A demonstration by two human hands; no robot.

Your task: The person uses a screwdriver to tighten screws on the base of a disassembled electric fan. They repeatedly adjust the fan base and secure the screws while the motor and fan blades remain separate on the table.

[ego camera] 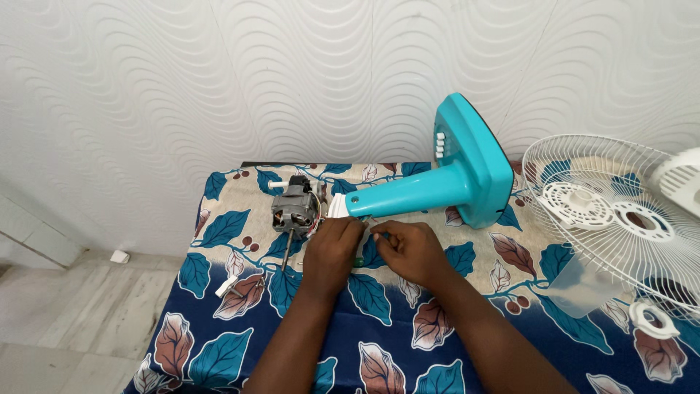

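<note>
A turquoise fan stand [437,186] lies on its side on the table, base [474,157] to the right, neck end pointing left. A bare metal fan motor [295,208] with its shaft sits just left of the neck end. My left hand [332,248] and my right hand [412,248] meet right below the neck end, fingers pinched around something small and thin, with a bit of green showing under them. What they hold is mostly hidden.
A leaf-patterned cloth [219,343] covers the table. White wire fan grilles [612,211] and a translucent blade [583,284] lie at the right. A small white part [227,286] rests at the left. A white ring [652,319] sits near the right edge.
</note>
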